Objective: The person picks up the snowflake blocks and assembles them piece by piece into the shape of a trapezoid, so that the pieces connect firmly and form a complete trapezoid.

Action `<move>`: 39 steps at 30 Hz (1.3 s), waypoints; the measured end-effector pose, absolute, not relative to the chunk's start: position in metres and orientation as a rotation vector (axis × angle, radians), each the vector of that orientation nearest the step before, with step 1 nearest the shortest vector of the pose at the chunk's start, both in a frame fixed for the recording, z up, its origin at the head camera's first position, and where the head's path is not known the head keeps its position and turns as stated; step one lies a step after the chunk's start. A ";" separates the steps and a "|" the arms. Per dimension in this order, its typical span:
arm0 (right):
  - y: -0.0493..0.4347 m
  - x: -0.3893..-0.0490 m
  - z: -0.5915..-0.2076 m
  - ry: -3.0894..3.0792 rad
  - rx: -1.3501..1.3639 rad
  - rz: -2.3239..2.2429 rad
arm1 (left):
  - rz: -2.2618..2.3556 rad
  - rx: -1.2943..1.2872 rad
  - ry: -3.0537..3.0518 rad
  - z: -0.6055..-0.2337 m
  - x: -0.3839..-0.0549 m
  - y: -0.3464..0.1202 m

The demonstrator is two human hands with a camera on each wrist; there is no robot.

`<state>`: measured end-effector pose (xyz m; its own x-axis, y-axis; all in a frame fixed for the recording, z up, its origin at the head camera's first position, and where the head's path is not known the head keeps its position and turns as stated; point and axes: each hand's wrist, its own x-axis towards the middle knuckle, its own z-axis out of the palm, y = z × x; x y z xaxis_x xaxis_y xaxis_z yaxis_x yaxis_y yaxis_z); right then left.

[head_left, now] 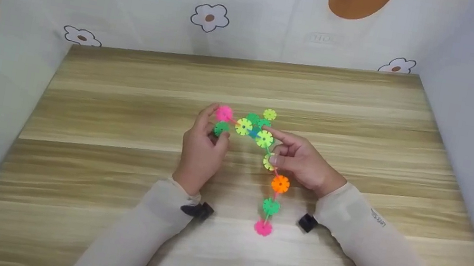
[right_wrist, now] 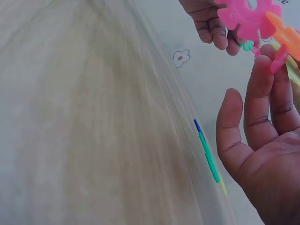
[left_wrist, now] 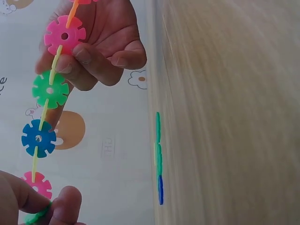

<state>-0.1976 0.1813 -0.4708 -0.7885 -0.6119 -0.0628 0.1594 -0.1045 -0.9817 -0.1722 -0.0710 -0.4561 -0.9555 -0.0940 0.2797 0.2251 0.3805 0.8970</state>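
A chain of slotted snowflake discs in pink, green, yellow, orange and blue spans both hands and hangs in an arc toward the person. My left hand pinches a green disc at the chain's left end, beside a pink disc. Farther along, my right hand holds the chain between thumb and fingers at a yellow disc, its index finger stretched forward. Below that grip dangle the orange disc, a green disc and a pink end disc. In the left wrist view, discs stand edge-on in the slots of their neighbours.
Several loose discs lie flat on the wooden table behind the chain, among them a yellow one and green ones. Patterned cloth walls border the table at the back and sides. Black wrist cameras jut inward from both sleeves.
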 end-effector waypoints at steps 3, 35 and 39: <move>0.180 -0.197 -0.471 1.672 -0.516 -1.897 | -1.586 -0.114 -2.375 -0.456 -0.171 -0.070; 0.174 -0.192 -0.468 1.706 -0.516 -1.861 | -1.558 -0.168 -2.527 -0.458 -0.171 -0.069; 0.172 -0.190 -0.466 1.723 -0.507 -1.853 | -1.571 -0.175 -2.525 -0.458 -0.172 -0.068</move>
<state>-0.1902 0.1724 -0.4655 -0.7753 -0.6244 -0.0950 0.1401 -0.0234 -0.9899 -0.1718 -0.0685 -0.4583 -0.9799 0.0138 0.1990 0.1846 0.4405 0.8785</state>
